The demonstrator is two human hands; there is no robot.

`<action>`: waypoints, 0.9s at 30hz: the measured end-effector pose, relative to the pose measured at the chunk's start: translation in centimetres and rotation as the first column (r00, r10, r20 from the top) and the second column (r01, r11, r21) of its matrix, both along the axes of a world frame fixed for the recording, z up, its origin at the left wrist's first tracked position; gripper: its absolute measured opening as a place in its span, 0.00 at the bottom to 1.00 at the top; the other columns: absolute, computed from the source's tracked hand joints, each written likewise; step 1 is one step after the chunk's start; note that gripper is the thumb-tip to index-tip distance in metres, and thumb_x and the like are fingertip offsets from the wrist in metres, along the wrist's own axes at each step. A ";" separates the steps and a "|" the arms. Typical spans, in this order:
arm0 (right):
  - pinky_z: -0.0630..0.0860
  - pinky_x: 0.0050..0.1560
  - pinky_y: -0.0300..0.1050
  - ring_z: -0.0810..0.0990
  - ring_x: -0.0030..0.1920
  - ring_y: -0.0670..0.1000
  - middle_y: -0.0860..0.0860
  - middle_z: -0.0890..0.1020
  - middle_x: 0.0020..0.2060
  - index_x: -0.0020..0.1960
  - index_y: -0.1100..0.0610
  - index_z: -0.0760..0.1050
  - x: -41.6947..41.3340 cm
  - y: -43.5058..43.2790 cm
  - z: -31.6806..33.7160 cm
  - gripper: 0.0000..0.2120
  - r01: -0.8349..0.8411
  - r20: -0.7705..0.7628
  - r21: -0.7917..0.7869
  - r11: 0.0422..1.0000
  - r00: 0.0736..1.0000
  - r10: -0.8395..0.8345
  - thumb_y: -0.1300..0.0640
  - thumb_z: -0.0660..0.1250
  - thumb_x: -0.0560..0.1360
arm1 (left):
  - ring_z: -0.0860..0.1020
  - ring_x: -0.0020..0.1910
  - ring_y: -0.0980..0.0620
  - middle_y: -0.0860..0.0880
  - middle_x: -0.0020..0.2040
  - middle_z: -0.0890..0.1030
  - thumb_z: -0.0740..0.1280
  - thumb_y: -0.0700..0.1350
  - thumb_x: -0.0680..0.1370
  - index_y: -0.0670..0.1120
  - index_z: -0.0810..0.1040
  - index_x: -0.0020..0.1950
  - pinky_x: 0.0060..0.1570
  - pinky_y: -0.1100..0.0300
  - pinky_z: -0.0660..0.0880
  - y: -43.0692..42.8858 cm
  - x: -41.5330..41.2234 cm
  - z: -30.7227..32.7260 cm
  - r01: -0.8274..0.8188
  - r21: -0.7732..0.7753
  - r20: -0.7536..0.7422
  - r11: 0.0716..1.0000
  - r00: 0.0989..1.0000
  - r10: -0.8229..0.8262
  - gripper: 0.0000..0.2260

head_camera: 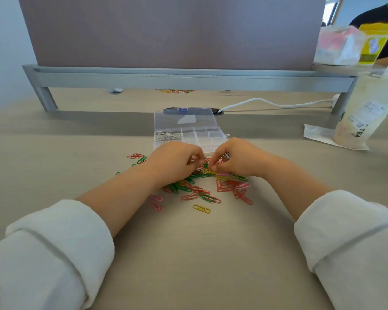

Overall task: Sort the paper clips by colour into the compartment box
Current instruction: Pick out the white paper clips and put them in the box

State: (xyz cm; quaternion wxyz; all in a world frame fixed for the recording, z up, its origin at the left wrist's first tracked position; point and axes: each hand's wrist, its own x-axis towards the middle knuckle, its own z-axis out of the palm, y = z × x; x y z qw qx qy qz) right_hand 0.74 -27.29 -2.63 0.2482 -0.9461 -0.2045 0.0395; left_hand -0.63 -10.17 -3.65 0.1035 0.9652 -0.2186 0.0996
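A heap of red, green, yellow and pink paper clips (pixel 211 189) lies on the beige table. Behind it stands the clear compartment box (pixel 211 139) with its lid folded back; its far-left compartment holds several silver clips (pixel 167 135), and a silver clip lies by the box's right edge. My left hand (pixel 177 161) hovers over the heap with fingers curled, gripping a few silver clips. My right hand (pixel 235 156) is curled too, pinching clips at the heap's top, with silver clips held in its palm. Both hands hide the box's near edge.
A grey partition on metal legs (pixel 45 97) closes the far side. A milk-tea cup (pixel 363 113) stands at the right on a paper napkin (pixel 318 135). A white cable (pixel 267 101) runs behind the box. A person sits at the far right.
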 end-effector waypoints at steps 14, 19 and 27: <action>0.66 0.40 0.36 0.71 0.40 0.42 0.41 0.72 0.36 0.47 0.53 0.82 -0.3 0.0 0.5 0.07 -0.054 0.015 -0.118 0.992 0.998 0.056 0.55 0.73 0.70 | 0.76 0.52 0.51 0.51 0.52 0.81 0.62 0.51 0.77 0.55 0.78 0.56 0.44 0.61 0.69 0.2 -0.5 0.3 -0.010 0.135 0.021 0.991 1.000 0.007 0.10; 0.66 0.46 0.39 0.72 0.45 0.45 0.47 0.75 0.43 0.50 0.55 0.81 0.0 0.0 0.4 0.09 -0.042 0.017 -0.125 0.991 0.999 0.045 0.51 0.69 0.73 | 0.74 0.44 0.52 0.56 0.38 0.74 0.64 0.50 0.77 0.55 0.78 0.57 0.41 0.64 0.66 0.3 -0.4 0.6 0.026 0.137 -0.017 0.990 1.000 -0.024 0.10; 0.67 0.47 0.40 0.73 0.46 0.48 0.51 0.80 0.50 0.51 0.56 0.80 0.3 -0.3 0.3 0.11 0.003 0.041 -0.126 0.992 0.999 0.002 0.51 0.66 0.75 | 0.65 0.35 0.58 0.58 0.31 0.65 0.66 0.50 0.76 0.54 0.81 0.54 0.39 0.66 0.61 0.6 -0.3 0.8 0.044 0.123 -0.017 0.991 0.999 -0.042 0.09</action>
